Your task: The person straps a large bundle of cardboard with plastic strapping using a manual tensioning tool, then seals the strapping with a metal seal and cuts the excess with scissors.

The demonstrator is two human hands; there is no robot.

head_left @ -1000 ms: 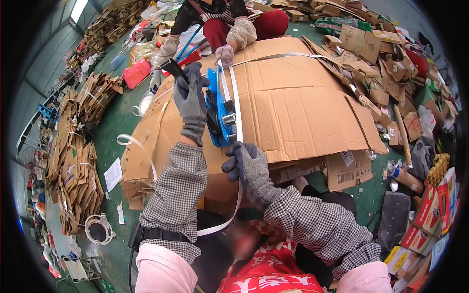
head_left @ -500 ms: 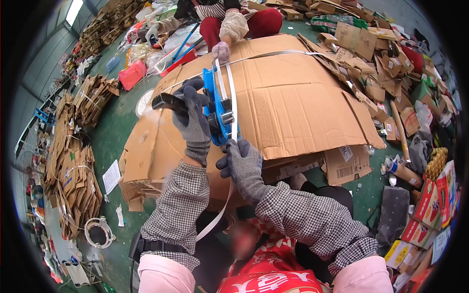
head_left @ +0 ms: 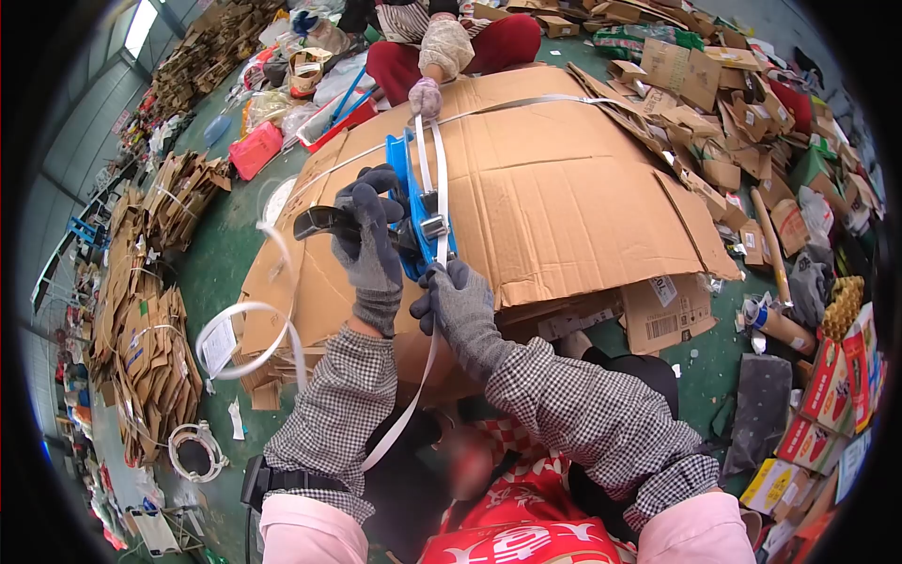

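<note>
Over the broad cardboard stack is the blue tool, its black handle clasped in the left hand. The right hand pinches the white strap at the tool's near end; loosened fingers could let it slip.

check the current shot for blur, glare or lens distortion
Head view: strong fisheye bending, black corners; head view: the roof light looks blown out; head view: the strap loop is smeared, probably by motion, while the right hand looks fairly sharp.
</note>
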